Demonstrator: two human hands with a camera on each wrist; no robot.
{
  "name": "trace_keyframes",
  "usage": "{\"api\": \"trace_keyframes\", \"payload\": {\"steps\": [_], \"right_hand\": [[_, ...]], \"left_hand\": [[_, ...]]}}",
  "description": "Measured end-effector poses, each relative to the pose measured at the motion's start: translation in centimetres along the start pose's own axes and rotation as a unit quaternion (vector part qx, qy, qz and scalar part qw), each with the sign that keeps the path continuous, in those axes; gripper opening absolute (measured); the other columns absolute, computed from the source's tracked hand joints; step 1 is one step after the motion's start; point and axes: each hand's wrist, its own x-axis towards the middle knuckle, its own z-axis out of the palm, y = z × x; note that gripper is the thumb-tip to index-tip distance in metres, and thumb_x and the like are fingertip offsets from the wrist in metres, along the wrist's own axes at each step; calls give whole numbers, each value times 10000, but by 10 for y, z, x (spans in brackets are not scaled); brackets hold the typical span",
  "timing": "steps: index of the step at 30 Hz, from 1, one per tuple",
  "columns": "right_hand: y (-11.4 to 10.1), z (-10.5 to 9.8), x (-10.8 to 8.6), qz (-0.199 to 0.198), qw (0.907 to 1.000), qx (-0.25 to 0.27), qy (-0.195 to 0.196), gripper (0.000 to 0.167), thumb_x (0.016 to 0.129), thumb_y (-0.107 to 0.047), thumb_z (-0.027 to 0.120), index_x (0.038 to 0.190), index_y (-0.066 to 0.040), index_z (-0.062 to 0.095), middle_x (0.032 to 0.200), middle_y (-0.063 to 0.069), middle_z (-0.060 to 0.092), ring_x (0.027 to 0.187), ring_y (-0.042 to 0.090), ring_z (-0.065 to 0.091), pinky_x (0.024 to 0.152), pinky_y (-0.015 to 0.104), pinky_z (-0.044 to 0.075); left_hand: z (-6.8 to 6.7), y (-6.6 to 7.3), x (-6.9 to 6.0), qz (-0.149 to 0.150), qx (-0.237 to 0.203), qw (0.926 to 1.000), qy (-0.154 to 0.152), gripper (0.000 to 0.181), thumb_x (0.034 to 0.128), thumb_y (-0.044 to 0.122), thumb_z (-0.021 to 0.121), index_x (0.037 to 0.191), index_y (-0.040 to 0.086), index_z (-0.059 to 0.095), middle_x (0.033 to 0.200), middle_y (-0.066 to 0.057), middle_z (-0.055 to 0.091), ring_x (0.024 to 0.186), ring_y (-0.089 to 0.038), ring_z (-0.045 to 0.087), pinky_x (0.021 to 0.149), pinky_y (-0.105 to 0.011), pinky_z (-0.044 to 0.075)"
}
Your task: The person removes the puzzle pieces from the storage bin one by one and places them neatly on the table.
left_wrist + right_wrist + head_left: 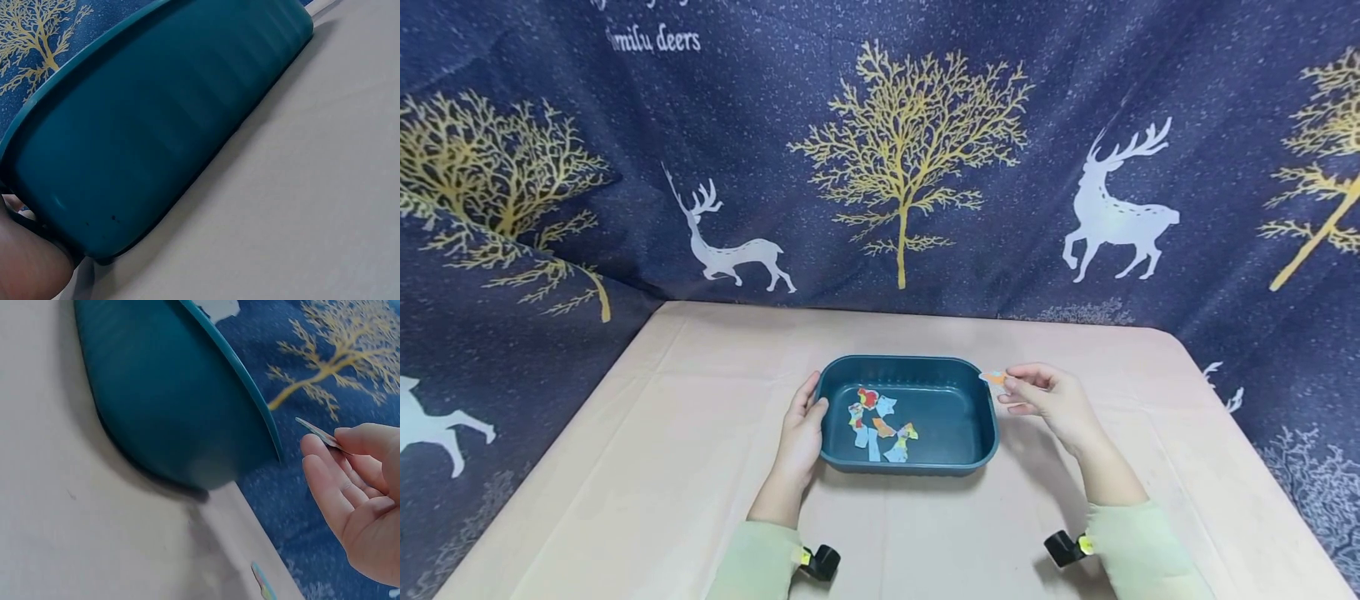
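Observation:
A dark teal tray (910,468) stands on the table with several torn, coloured paper pieces (884,427) lying mostly in its left half. My left hand (801,433) grips the tray's left end, thumb at the rim; in the left wrist view only part of that hand (31,259) shows beside the tray wall (144,125). Just beyond the tray's right end, my right hand (1060,404) pinches an orange and pale blue paper piece (994,378) between thumb and fingers. The right wrist view shows this piece (319,434) edge-on in the right hand (362,494), near the tray (169,394).
Another small coloured piece (264,582) lies at the bottom of the right wrist view. Pale cloth covers the table (662,417). Behind it hangs a dark blue curtain (850,250) with trees and deer. A black wrist device (824,563) is strapped near each sleeve.

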Motion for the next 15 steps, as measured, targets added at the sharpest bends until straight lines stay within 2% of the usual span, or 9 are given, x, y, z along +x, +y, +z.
{"api": "trace_keyframes", "payload": {"steps": [2, 5, 8, 15], "right_hand": [[4, -8, -3, 18, 9996, 232, 150, 325, 906, -116, 626, 1150, 88, 558, 863, -77, 674, 757, 92, 709, 685, 273, 595], [8, -20, -7, 22, 9982, 532, 268, 154, 898, -103, 633, 1047, -65, 635, 860, -56, 681, 749, 99, 713, 675, 265, 592], [10, -31, -9, 7, 9975, 581, 413, 105, 896, -109, 638, 985, -162, 658, 857, -57, 689, 744, 97, 713, 667, 256, 590], [18, -52, -6, 190, 9934, 836, 758, 110, 887, -135, 656, 986, -182, 670, 875, -53, 689, 760, 114, 717, 661, 238, 588]], "left_hand": [[1, 0, 0, -15, 50, 10000, -30, 495, 1010, 114, 360, 1495, 136, 262, 1577, -83, 212, 1455, -282, 192, 1180, -434, 208], [3, 0, 1, -8, 93, 9999, -61, 496, 1008, 110, 359, 1494, 129, 262, 1577, -85, 212, 1455, -284, 188, 1182, -435, 201], [4, -1, 1, 5, 95, 9999, -90, 498, 1006, 102, 360, 1494, 116, 260, 1578, -82, 207, 1457, -279, 182, 1185, -429, 194], [-1, 0, 0, 4, 92, 10000, -19, 501, 1005, 92, 364, 1494, 107, 258, 1573, -88, 224, 1452, -264, 203, 1182, -420, 205]]}}
